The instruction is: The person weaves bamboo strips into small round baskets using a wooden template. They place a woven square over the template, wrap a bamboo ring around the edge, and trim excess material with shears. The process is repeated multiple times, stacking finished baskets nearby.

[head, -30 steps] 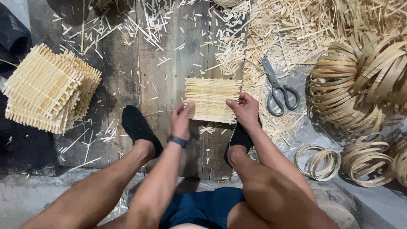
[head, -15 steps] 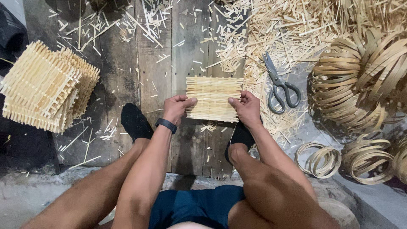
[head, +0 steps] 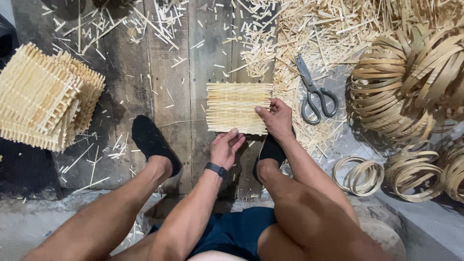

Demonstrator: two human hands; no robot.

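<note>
A seated person works a small square mat of bamboo sticks (head: 238,107) lying flat on the dark plank floor (head: 169,72), between two feet in black socks. The left hand (head: 224,147), a black band at its wrist, has drawn back from the mat's left edge within the last second and now rests at the near edge, fingers loosely curled together with the tips just touching the sticks, gripping nothing. The right hand (head: 276,118) has held its place at the mat's near right corner, thumb laid on top and fingers bent against the edge, pressing rather than clasping. The mat itself has not shifted on the boards. Judged from this, the left side has been let go and attention has passed to the near edge, the right hand serving as the anchor.

A stack of finished mats (head: 46,104) sits well apart to the person's left. Grey-handled scissors (head: 314,92) lie just beside the right hand on a litter of stick offcuts (head: 309,34). Coils of bamboo strip (head: 415,82) are piled further right, with smaller rings (head: 360,175) near the right knee
</note>
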